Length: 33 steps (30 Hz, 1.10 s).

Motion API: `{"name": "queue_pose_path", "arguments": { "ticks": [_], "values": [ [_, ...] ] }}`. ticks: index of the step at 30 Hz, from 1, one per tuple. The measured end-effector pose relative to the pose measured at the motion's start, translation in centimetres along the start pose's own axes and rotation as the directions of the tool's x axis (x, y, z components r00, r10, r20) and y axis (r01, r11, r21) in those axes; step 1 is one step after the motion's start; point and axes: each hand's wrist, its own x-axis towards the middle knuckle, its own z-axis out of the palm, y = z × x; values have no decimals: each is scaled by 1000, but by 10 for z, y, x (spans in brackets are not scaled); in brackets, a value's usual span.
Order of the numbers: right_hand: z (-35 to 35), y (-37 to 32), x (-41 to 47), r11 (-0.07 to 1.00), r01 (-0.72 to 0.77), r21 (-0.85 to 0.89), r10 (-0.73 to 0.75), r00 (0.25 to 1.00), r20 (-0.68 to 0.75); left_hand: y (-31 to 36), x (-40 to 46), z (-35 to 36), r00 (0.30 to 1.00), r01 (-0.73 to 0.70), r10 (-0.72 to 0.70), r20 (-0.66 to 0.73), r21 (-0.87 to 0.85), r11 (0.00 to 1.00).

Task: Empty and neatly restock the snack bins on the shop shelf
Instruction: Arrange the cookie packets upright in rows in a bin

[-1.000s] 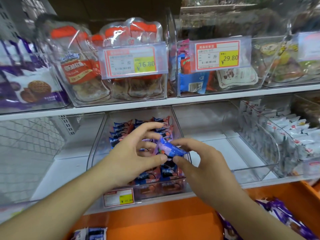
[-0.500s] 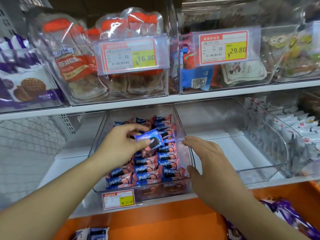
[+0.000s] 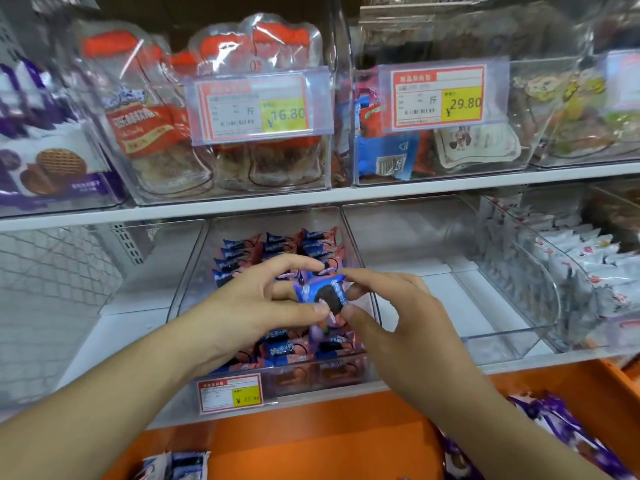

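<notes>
I stand at a shop shelf (image 3: pixel 242 209) of white boards lined with clear plastic bins. The upper board holds full bins of bagged snacks behind two red and yellow price tags. On the lower board, straight ahead, a clear snack bin (image 3: pixel 194 271) is mostly filled with small blue and pink packets (image 3: pixel 277 244) lying in tidy rows, reaching from the back wall to the front.

Both my hands meet above the middle of this bin. My left hand (image 3: pixel 249 306) pinches one blue cookie packet (image 3: pixel 320 294) between thumb and forefinger, and my right hand (image 3: pixel 408 317) pinches the same packet from the other side. The packet is held just above the rows, not yet laid down.

I judge this bin nearly restocked. The bin to its right (image 3: pixel 502 334) looks empty and seems to be waiting for stock. Further right, a curved clear bin (image 3: pixel 540 271) holds white packets. Below the shelf an orange tray (image 3: pixel 311 445) holds loose purple and white packets, which may be the supply.

The bin's side walls stand close to both wrists, and the board above hangs low, so there is little headroom. The open room lies toward me, over the front lip.
</notes>
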Motion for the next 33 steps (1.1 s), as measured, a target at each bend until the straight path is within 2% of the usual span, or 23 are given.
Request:
{"name": "queue_pose_path", "arguments": {
  "ticks": [2, 3, 5, 8, 12, 16, 24, 28, 30, 33],
  "values": [
    [1, -3, -1, 999, -34, 21, 33, 999, 40, 3, -3, -3, 999, -31, 25, 42, 136, 990],
    [1, -4, -1, 999, -47, 10, 46, 998, 49, 2, -3, -5, 999, -52, 49, 19, 222, 974],
    [2, -2, -2, 998, -50, -49, 53, 997, 57, -2, 3, -9, 989, -78, 120, -88, 380, 922],
    [-1, 1, -2, 990, -44, -137, 51, 997, 50, -14, 22, -25, 934, -66, 223, -280, 477, 876],
    [-1, 1, -2, 983, -40, -180, 50, 997, 51, -26, 48, -47, 897, -15, 309, -317, 675, 737],
    [-1, 2, 0, 983, -54, -178, 66, 996, 58, -34, 60, -45, 858, 111, 336, -389, 778, 618],
    [0, 7, -1, 981, -52, -186, 70, 993, 92, -45, 63, -46, 841, 172, 421, -341, 905, 389],
    [2, 10, -1, 982, -63, -179, 77, 994, 76, -44, 60, -43, 861, 212, 415, -294, 949, 232],
    [2, 12, -1, 985, -50, -164, 62, 996, 67, -42, 58, -42, 871, 222, 390, -300, 947, 232],
    [0, 12, -3, 990, -33, -139, 43, 997, 66, -37, 46, -38, 882, 201, 354, -310, 928, 312]
  ]
}}
